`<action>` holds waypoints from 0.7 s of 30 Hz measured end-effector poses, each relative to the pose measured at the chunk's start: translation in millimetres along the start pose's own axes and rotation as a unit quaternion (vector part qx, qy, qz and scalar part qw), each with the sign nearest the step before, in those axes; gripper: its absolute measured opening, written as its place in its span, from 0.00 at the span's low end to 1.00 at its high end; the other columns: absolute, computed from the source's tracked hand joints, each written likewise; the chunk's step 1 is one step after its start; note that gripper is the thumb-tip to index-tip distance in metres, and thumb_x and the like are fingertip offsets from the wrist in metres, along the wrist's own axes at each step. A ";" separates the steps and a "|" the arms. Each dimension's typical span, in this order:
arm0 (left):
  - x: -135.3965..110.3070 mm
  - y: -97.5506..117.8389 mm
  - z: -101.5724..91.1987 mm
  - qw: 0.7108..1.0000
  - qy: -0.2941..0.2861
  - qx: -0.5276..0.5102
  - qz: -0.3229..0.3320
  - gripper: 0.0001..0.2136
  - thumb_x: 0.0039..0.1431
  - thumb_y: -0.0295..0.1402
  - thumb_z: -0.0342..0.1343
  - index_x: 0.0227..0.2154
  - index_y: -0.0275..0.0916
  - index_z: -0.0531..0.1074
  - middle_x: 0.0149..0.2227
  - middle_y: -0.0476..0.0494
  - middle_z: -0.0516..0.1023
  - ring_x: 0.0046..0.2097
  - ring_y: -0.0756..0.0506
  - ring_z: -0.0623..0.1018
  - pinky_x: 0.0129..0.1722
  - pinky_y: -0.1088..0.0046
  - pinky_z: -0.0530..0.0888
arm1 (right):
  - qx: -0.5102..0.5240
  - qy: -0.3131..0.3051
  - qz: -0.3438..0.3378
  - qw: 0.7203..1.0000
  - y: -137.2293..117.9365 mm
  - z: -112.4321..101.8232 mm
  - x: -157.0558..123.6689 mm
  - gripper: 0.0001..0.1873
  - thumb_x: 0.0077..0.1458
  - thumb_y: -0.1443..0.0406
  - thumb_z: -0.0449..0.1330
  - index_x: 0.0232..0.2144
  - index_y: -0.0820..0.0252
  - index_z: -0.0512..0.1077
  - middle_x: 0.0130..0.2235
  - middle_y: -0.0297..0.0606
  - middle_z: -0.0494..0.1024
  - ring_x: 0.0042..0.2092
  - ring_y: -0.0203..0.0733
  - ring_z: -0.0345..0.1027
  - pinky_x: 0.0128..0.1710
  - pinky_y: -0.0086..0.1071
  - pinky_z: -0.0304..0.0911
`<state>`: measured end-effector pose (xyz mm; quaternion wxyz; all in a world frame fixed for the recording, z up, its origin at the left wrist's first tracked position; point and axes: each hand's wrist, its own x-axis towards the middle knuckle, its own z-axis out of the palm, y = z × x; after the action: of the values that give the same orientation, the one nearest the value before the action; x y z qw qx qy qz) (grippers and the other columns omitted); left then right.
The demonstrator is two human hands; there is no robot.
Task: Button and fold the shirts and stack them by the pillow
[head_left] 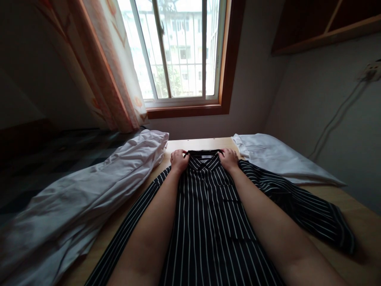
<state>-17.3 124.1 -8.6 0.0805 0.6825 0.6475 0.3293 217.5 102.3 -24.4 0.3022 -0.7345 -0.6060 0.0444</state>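
A black shirt with white stripes [205,206] lies spread front side up on the wooden table, its collar toward the window. My left hand [179,160] pinches the shirt at the left end of the collar. At the collar's right end, my right hand [228,159] is closed on the fabric in the same way. A pale label shows inside the neck, between the two hands. The right sleeve [309,210] stretches out across the table, while my left forearm partly covers the left sleeve [131,226]. The shirt's lower hem is out of view.
White garments lie on both sides: a long rumpled one [89,190] at left and a folded one [274,155] at right. Behind the wooden table [196,143] is a window [181,51] with a curtain [110,67]. A cord [335,117] hangs from a wall socket at right.
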 end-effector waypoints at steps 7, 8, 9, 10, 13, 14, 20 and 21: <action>9.7 -13.1 6.1 0.938 -0.009 -0.347 0.019 0.06 0.58 0.33 0.53 0.37 0.39 0.66 0.39 0.43 0.79 0.43 0.44 0.79 0.46 0.65 0.74 | 0.228 0.051 -0.016 0.972 9.6 3.4 7.0 0.14 0.58 0.60 0.54 0.41 0.63 0.72 0.44 0.49 0.79 0.46 0.48 0.71 0.48 0.37 0.64; 10.8 -14.8 7.6 0.927 -0.016 -0.375 0.008 0.06 0.58 0.34 0.54 0.37 0.39 0.66 0.36 0.44 0.79 0.39 0.45 0.79 0.42 0.67 0.75 | 0.263 0.054 -0.012 0.963 10.8 4.6 7.8 0.13 0.58 0.59 0.54 0.39 0.62 0.71 0.41 0.47 0.79 0.43 0.47 0.72 0.45 0.37 0.65; 12.0 -16.3 9.2 0.919 -0.019 -0.393 -0.003 0.07 0.57 0.34 0.55 0.37 0.40 0.65 0.33 0.47 0.78 0.35 0.45 0.78 0.39 0.68 0.75 | 0.289 0.058 -0.010 0.955 11.5 6.0 8.5 0.13 0.57 0.58 0.54 0.37 0.61 0.70 0.39 0.45 0.79 0.40 0.46 0.71 0.43 0.37 0.66; 13.1 -17.5 10.7 0.914 -0.019 -0.404 -0.012 0.07 0.57 0.34 0.55 0.37 0.40 0.66 0.30 0.48 0.76 0.33 0.46 0.77 0.37 0.68 0.75 | 0.308 0.064 -0.010 0.949 11.9 7.3 9.0 0.12 0.56 0.56 0.55 0.35 0.59 0.68 0.36 0.43 0.78 0.37 0.45 0.71 0.41 0.37 0.66; 15.9 -19.3 14.3 0.912 0.001 -0.410 -0.024 0.08 0.54 0.33 0.57 0.37 0.39 0.68 0.30 0.48 0.76 0.33 0.46 0.77 0.38 0.68 0.75 | 0.340 0.082 -0.022 0.937 11.1 10.4 10.0 0.13 0.53 0.53 0.56 0.30 0.56 0.64 0.30 0.38 0.75 0.33 0.44 0.68 0.39 0.38 0.65; 16.5 -19.1 15.1 0.912 0.005 -0.410 -0.024 0.08 0.54 0.32 0.57 0.37 0.38 0.69 0.31 0.47 0.77 0.35 0.45 0.78 0.40 0.68 0.75 | 0.348 0.088 -0.027 0.933 10.5 11.1 10.2 0.15 0.53 0.51 0.57 0.29 0.55 0.63 0.30 0.37 0.74 0.33 0.44 0.68 0.39 0.38 0.65; 15.2 -15.2 14.1 0.921 0.002 -0.388 0.018 0.09 0.55 0.33 0.56 0.37 0.36 0.76 0.39 0.41 0.82 0.42 0.42 0.80 0.46 0.67 0.74 | 0.343 0.114 -0.028 0.932 9.0 12.5 11.1 0.18 0.55 0.47 0.54 0.31 0.55 0.63 0.33 0.41 0.76 0.36 0.47 0.69 0.40 0.40 0.65; 14.6 -15.2 12.9 0.926 0.002 -0.378 0.024 0.09 0.55 0.34 0.56 0.36 0.36 0.77 0.38 0.41 0.82 0.41 0.42 0.80 0.45 0.67 0.74 | 0.339 0.118 -0.032 0.933 9.2 12.4 11.1 0.18 0.56 0.47 0.53 0.31 0.55 0.64 0.34 0.42 0.77 0.37 0.47 0.70 0.41 0.40 0.65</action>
<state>-23.6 144.1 -21.7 0.3233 0.6164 0.4586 0.5525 223.0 116.5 -35.8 0.6042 -0.5682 -0.5380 0.1503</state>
